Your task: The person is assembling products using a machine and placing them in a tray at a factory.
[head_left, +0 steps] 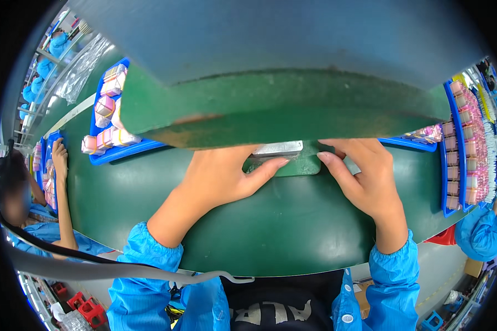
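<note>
My left hand [221, 174] reaches under the lower edge of a green machine housing [281, 105], which hides most of its fingers. Its thumb is stretched out along the front of a silvery metal block [279, 148], apart from the index finger, and I see nothing held. The block sits on a small green base plate [298, 167]. At the plate's right side is my right hand [365, 174], with thumb and index bent toward each other and a gap between the tips. Nothing shows in that gap; the other right fingers are partly hidden.
Blue trays hold small pink-and-white wrapped packs, one tray [128, 150] at left, others [446, 149] standing at right. A grey cable [149, 271] crosses the lower left. Beside the green table [270, 226], a co-worker's arm [63, 187] reaches to another tray. The housing overhangs my hands.
</note>
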### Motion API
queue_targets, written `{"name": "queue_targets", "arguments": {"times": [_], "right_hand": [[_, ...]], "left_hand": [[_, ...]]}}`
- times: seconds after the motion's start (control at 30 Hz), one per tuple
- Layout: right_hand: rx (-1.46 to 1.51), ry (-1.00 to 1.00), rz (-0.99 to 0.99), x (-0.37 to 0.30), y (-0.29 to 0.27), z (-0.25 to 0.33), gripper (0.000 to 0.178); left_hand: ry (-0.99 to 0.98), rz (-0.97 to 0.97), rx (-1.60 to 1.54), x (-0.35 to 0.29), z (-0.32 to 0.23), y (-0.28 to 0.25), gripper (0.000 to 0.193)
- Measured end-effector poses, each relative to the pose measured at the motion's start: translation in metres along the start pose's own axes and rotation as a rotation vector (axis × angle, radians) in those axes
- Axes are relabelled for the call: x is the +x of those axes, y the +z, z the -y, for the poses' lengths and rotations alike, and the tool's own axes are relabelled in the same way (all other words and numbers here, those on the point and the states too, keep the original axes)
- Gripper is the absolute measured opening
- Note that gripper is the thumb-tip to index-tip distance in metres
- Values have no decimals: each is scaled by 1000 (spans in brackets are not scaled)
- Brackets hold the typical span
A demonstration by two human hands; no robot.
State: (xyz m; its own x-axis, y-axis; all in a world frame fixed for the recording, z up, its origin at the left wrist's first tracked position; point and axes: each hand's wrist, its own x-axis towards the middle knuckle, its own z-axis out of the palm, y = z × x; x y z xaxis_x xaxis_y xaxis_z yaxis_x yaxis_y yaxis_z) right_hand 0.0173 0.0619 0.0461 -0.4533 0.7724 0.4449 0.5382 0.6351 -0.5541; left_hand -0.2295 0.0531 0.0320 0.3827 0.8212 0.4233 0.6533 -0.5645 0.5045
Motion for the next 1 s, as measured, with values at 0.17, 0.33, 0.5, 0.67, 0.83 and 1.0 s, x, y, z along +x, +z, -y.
{"name": "queue_targets", "arguments": {"times": [0.17, 0.33, 0.5, 0.67, 0.83, 1.0], "right_hand": [[0, -11, -11, 0, 0, -1, 19], [-7, -9, -14, 0, -1, -1, 19], [-28, -1, -22, 0, -3, -1, 20], [-40, -25, -48, -1, -3, -2, 22], [-62, -18, -84, 3, -6, -4, 21], [-58, 17, -199, -1, -5, -15, 20]], "left_hand": [[-24, 9, -23, -2, 2, 2, 44], [14, -32, -1, -3, 4, 3, 42], [38, -64, -11, -1, 5, 2, 41], [16, -53, 16, -2, 2, 2, 39], [-88, 7, -94, -5, -1, 1, 40], [72, -98, 41, -4, 6, 7, 46]]}}
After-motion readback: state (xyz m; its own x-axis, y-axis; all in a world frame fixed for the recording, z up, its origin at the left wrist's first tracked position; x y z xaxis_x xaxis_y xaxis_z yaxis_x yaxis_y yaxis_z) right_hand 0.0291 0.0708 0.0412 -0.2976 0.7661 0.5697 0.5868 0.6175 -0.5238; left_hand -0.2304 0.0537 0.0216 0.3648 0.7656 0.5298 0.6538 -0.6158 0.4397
